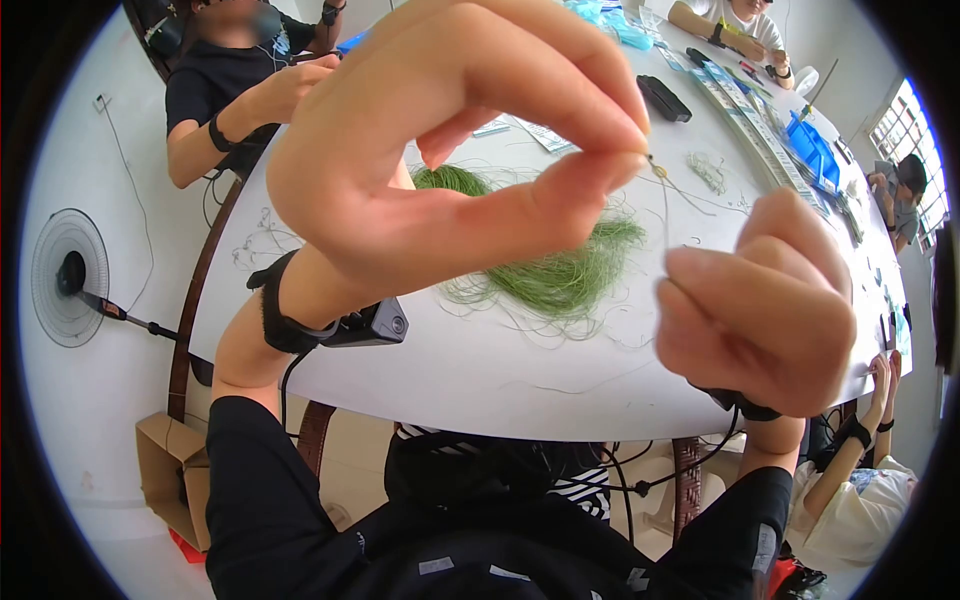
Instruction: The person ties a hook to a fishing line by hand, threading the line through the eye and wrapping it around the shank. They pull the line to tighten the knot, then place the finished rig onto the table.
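Observation:
My left hand [440,150] is raised close to the camera, its thumb and forefinger pinched on a small dark tip. Just beyond the fingertips hangs a small yellowish knot [660,172] with loose ends of thin line. From the knot a thin line [667,215] runs down to my right hand [765,305], whose fingers are curled closed around it. What else lies inside the right fist is hidden. Beneath and behind my left hand, a tangled bundle of green thin line [565,270] lies on the white table [450,385].
A black device [375,325] sits by my left wrist, and a black case [663,99] lies farther back. A blue tray [812,150] and long packets [745,120] are at right. Several people sit around the table. A fan [70,275] stands at left.

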`<state>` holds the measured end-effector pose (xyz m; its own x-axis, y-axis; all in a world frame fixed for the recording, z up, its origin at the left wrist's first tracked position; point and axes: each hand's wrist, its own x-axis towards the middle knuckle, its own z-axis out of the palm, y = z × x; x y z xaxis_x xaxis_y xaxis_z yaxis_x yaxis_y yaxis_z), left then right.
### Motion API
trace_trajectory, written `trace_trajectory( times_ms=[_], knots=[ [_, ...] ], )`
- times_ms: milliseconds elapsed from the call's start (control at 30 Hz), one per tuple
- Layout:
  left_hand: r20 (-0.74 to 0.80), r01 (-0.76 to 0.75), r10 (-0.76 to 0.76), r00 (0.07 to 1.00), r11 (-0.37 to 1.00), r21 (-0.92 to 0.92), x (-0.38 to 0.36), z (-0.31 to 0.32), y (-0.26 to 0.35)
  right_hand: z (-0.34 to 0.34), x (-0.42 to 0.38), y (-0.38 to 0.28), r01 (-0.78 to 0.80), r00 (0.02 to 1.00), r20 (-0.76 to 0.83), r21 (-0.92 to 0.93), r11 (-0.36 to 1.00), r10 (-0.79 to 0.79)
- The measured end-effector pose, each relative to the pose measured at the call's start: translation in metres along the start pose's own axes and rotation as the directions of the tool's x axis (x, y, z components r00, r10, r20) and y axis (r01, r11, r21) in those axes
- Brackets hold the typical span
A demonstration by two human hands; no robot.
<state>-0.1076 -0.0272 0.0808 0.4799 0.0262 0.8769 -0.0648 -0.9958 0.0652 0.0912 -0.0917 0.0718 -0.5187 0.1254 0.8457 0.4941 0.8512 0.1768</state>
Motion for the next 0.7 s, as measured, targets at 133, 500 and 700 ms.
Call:
trace_trajectory(
  times_ms=[133, 500, 700],
  knots=[
    [-0.059, 0.025, -0.027, 0.998, 0.999, -0.030, -0.002, 0.005, -0.002, 0.021, -0.006, 0.004, 0.062, 0.998, -0.027, -0.051, 0.997, -0.063],
    [-0.008, 0.017, -0.017, 1.000, 0.999, -0.035, -0.007, 0.005, -0.006, -0.007, 0.002, -0.019, -0.183, 0.978, 0.061, -0.203, 0.962, 0.199],
    [-0.029, -0.032, 0.028, 0.999, 0.988, -0.151, -0.006, 0.012, -0.006, 0.008, -0.010, -0.002, -0.354, 0.869, -0.367, 0.003, 0.935, 0.330]
  ],
)
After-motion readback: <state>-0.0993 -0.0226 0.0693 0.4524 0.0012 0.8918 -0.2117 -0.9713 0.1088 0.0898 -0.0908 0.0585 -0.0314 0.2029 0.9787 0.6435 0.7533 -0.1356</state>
